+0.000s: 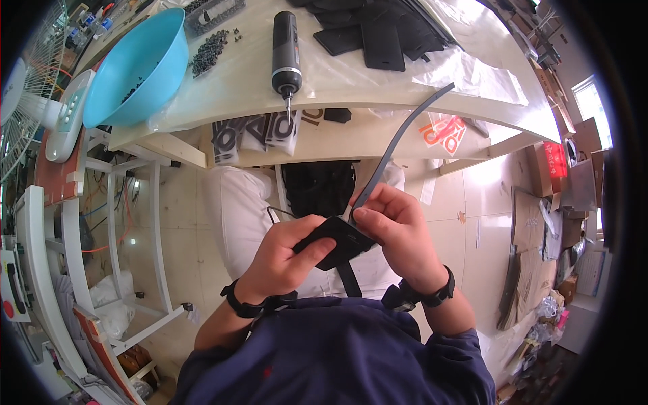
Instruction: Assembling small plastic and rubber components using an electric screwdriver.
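While the left hand (287, 253) clamps a flat black piece (344, 236) between thumb and fingers, short of the table (250, 77), the right hand (395, 226) pinches a grey strip (406, 126) by its near end, just beside the piece's far right edge. From those fingertips the strip's long axis slants forward and rightward, away from the left hand; whether it touches the piece is hidden. Farther off, a screwdriver (285, 50) lies with its tip toward the person, left of some black sheets (383, 46).

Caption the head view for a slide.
The left hand holds a flat black piece and the right hand pinches a grey strip near a table bearing an electric screwdriver.
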The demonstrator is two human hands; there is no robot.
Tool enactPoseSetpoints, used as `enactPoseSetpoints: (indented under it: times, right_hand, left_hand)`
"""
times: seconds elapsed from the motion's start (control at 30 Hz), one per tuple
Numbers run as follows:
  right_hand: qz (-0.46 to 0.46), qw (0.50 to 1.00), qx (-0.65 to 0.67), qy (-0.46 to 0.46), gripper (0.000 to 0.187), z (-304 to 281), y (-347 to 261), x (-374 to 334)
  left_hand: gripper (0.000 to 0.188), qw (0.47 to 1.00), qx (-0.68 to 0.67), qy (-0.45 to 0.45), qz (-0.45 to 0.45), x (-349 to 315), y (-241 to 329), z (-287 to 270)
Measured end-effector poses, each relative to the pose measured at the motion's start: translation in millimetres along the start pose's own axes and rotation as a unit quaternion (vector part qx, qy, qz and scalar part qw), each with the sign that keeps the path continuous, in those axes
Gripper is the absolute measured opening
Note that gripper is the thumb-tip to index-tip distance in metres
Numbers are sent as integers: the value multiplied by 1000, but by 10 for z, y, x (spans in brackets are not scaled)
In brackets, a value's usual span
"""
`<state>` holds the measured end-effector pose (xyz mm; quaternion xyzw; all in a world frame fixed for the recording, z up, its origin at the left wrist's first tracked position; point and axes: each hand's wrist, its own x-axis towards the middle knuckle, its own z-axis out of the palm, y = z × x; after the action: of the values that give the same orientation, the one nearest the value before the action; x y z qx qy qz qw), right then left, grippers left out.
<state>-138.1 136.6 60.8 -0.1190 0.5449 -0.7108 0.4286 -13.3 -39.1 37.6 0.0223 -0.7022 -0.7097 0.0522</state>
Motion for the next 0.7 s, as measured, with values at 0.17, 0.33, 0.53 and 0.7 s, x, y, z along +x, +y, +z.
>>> enactPoseSetpoints:
  times: [0.17, 0.33, 0.53, 0.7]
  right_hand:
    - [4, 999, -41, -4, 16, 53, 4, -40]
    - [-6, 993, -108, -36, 22, 39, 0, -49]
    - [-143, 947, -275, -87, 28, 47, 15, -57]
    - [-161, 926, -339, -47, 27, 96, 94, -40]
  left_hand:
    - [15, 999, 48, -3, 9, 1, -9, -54]
    - [17, 999, 24, 13, -18, -34, -44, -70]
    - [17, 996, -41, 52, -65, -77, -65, 32]
    - [15, 994, -45, 67, -79, -99, -61, 40]
